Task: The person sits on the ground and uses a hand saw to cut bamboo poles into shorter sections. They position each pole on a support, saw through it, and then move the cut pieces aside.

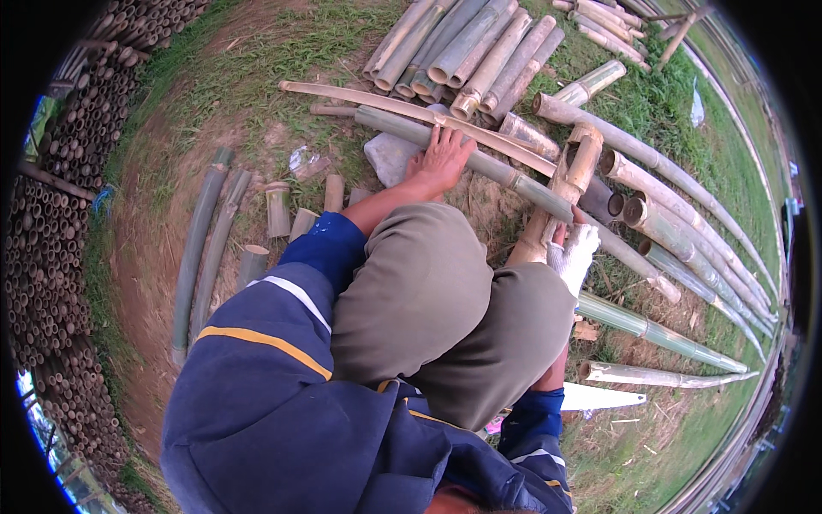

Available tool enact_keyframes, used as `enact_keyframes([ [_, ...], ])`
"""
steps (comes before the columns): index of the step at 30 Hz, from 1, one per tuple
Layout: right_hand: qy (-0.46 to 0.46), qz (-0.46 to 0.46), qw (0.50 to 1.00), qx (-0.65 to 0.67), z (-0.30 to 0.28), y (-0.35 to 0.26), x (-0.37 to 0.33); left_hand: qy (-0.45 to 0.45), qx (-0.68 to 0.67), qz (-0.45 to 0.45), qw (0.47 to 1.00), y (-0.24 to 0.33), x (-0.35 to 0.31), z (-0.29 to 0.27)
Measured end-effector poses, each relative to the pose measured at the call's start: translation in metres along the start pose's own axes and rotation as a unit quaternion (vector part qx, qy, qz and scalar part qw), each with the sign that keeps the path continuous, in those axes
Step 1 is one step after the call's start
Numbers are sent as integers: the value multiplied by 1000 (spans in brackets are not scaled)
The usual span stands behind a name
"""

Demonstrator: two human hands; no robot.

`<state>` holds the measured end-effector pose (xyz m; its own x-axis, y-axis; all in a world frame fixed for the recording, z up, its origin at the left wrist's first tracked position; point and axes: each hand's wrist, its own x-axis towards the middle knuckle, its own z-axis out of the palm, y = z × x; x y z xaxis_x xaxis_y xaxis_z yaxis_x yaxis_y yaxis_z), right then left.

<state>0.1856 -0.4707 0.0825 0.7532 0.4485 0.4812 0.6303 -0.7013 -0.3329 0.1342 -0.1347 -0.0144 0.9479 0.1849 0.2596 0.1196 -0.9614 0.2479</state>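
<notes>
A green-grey bamboo pole (497, 170) lies slantwise in front of my knees, its right end by an upright bamboo post (575, 167) with a notched top. My bare left hand (441, 158) is closed over the middle of the pole, fingers across its top. At the pole's right end is my right hand (575, 250), in a white glove with bare fingertips; the fingers curl against the pole, partly hidden. A long split bamboo strip (377, 97) runs just beyond the pole. Under the pole's left part sits a grey stone (387, 158).
Cut bamboo lengths (467, 51) are piled ahead. More poles (685, 227) fan out at right. A pale saw blade (604, 397) lies by my right forearm. Short bamboo pieces (277, 210) and two longer poles (201, 248) are at left, before a tall bamboo stack (51, 231).
</notes>
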Motion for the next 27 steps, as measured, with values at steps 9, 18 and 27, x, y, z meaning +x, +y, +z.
enact_keyframes([
  [9,-104,-223,964,-100,100,-24,138,21,-53,-4,998,-19,-12,5],
  [18,-201,-222,940,-164,128,-25,156,18,-65,-1,998,-22,-15,5],
  [27,-92,-300,942,-119,109,-42,159,16,-65,-8,998,-14,-14,-1],
])
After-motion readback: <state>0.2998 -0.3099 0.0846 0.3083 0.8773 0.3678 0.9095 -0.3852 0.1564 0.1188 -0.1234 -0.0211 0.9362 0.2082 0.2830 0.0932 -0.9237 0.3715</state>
